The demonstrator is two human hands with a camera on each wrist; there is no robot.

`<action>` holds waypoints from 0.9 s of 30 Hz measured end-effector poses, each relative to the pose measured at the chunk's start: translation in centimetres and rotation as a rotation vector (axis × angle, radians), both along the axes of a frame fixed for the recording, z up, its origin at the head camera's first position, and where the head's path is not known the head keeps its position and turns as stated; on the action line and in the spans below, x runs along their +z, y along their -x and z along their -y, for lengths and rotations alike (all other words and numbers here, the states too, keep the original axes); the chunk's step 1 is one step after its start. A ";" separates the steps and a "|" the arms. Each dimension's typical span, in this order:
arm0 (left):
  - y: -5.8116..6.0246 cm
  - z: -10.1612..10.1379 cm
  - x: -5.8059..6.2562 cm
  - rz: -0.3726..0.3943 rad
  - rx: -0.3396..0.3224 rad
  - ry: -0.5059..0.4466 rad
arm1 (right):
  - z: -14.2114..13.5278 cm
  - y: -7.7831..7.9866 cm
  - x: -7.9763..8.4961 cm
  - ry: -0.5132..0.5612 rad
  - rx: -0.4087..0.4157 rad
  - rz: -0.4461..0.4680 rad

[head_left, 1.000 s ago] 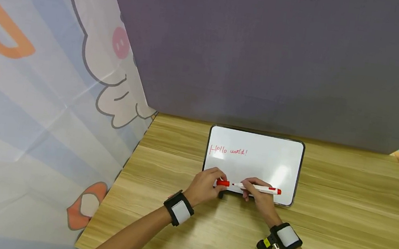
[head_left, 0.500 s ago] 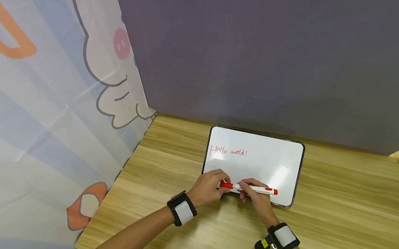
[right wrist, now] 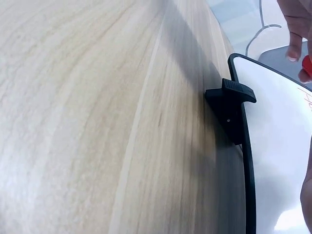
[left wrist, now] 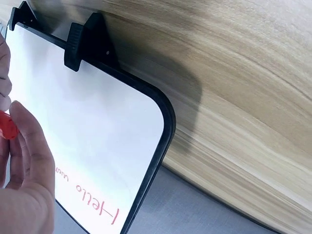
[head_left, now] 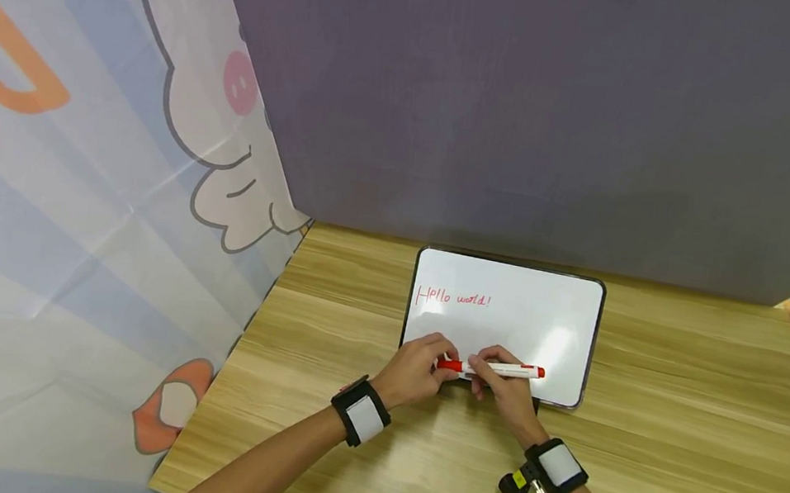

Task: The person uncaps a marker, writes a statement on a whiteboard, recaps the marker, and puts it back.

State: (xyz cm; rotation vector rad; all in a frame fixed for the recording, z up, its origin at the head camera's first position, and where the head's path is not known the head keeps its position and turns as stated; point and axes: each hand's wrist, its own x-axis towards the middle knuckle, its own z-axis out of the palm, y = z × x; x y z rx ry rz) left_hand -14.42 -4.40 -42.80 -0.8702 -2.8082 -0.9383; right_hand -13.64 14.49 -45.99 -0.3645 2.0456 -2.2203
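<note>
My left hand (head_left: 412, 372) pinches the red cap (head_left: 450, 365) between thumb and fingers, over the lower part of a small whiteboard (head_left: 536, 315). The right hand (head_left: 509, 393) grips a white marker (head_left: 512, 370) with a red end, held level and pointing left. Its tip end meets the cap; how deep it sits inside is hidden by fingers. Red writing (head_left: 453, 297) on the board reads "Hello world!". In the left wrist view the cap (left wrist: 9, 126) shows at the left edge. The right wrist view catches only a sliver of the right hand (right wrist: 307, 200).
The black-framed board is propped on black stands (left wrist: 90, 46) along its lower edge, above a wood-grain table (head_left: 680, 417). A dark grey panel (head_left: 532, 115) rises behind the table. At the left hangs a printed cloth (head_left: 66, 237).
A gap between marker tip and cap has closed: the right hand has moved left with the marker, and the left hand has shifted slightly right with the cap.
</note>
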 end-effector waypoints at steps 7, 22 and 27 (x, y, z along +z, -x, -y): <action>0.2 0.0 0.0 0.054 -0.003 -0.025 | 0.0 0.3 0.1 0.113 0.088 0.043; 0.2 0.0 0.1 0.010 -0.006 -0.023 | -0.1 0.2 0.2 0.226 0.159 0.071; 0.1 0.0 0.0 -0.003 0.007 -0.030 | 0.5 0.0 -0.7 0.310 0.176 0.055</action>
